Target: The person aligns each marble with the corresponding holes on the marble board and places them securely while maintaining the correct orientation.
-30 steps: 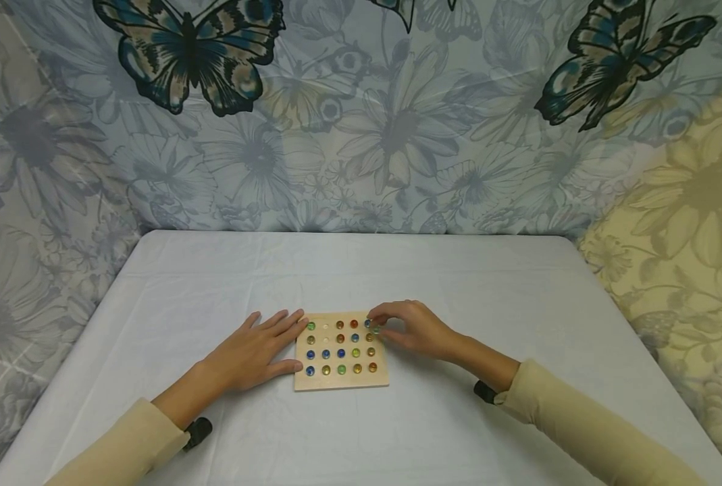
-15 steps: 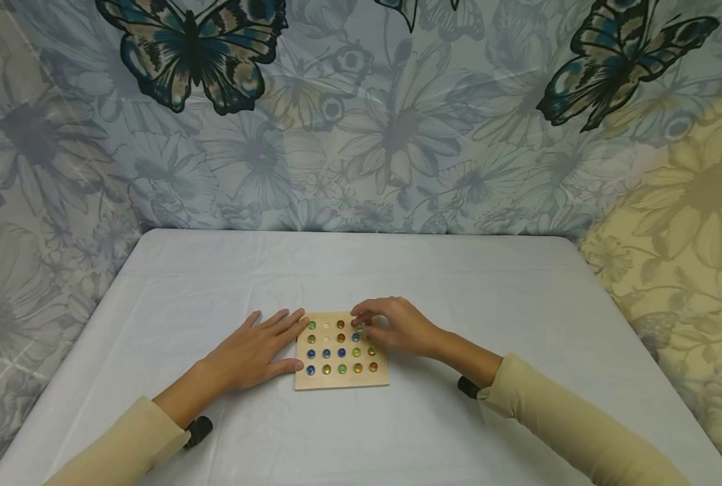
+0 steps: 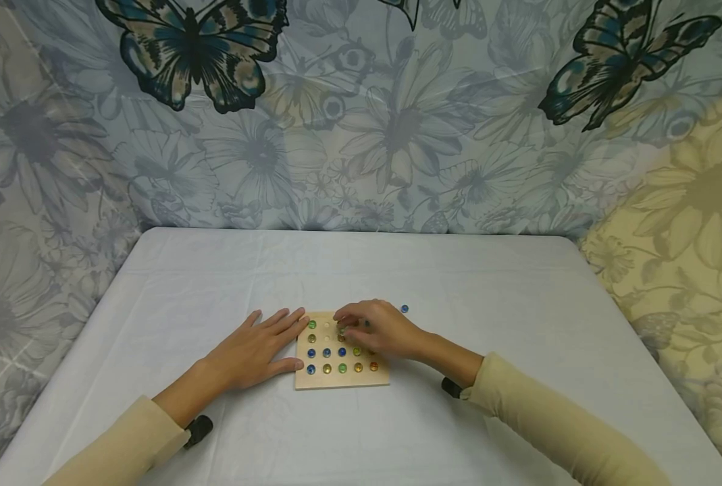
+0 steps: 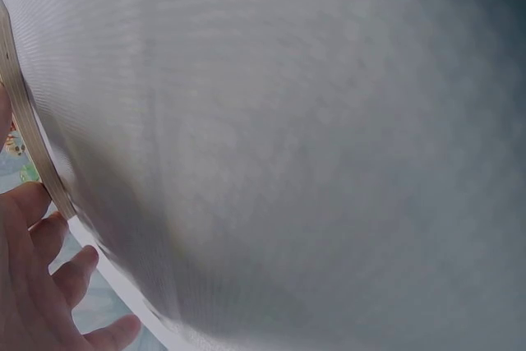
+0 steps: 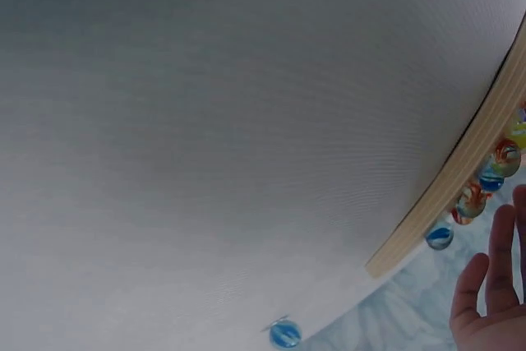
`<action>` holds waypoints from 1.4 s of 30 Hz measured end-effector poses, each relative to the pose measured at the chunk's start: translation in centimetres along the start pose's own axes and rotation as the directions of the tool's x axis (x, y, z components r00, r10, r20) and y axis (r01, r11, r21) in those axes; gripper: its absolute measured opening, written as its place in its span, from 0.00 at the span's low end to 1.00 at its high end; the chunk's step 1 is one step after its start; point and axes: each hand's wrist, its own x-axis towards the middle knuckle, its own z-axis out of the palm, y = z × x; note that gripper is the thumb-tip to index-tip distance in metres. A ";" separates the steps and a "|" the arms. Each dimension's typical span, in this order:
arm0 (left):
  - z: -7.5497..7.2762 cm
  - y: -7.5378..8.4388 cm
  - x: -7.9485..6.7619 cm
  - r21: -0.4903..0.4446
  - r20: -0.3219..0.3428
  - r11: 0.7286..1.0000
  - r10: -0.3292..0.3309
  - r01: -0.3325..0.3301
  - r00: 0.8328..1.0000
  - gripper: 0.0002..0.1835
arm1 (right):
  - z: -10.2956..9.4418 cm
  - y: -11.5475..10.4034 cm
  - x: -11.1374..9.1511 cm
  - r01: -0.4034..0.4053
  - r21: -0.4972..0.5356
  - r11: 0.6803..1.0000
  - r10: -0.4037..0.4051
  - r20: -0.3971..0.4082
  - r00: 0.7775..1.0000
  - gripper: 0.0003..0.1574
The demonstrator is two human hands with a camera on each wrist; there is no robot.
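A pale wooden board (image 3: 341, 385) with rows of coloured glass marbles lies on the white cloth. My left hand (image 3: 257, 354) has its fingers spread flat at the board's left edge; the left wrist view shows fingertips by the board's side. My right hand (image 3: 385, 329) is over the upper right of the board, pinching what looks like a green marble (image 3: 341, 331) between thumb and fingertips. Bare hollows show in the second column's two far rows. Several marbles at the upper right are partly hidden under this hand.
A loose blue marble (image 3: 404, 308) lies on the cloth beyond my right hand, off the board; the right wrist view shows this blue marble (image 5: 285, 334) too. A white-covered table (image 3: 215, 270) ends at a butterfly-patterned fabric backdrop (image 3: 361, 135).
My right hand has moved left across the board with the green marble pinched. The loose blue marble has come into view behind it. My left hand has stayed in place.
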 end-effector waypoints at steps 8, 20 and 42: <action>-0.1 -0.1 -0.1 -0.014 0.004 1.000 -0.001 0.001 1.000 0.42 | 0.9 -0.5 1.1 0.033 -0.032 0.999 -0.032 0.017 0.999 0.19; -0.1 -0.1 0.0 -0.013 0.000 1.000 0.001 -0.001 1.000 0.43 | 1.3 -0.6 1.9 0.069 -0.129 0.989 -0.064 0.041 0.997 0.19; 0.0 -0.1 -0.1 -0.024 0.000 1.000 0.002 -0.002 1.000 0.42 | 1.6 -0.8 2.3 0.110 -0.234 0.966 -0.105 0.032 0.994 0.17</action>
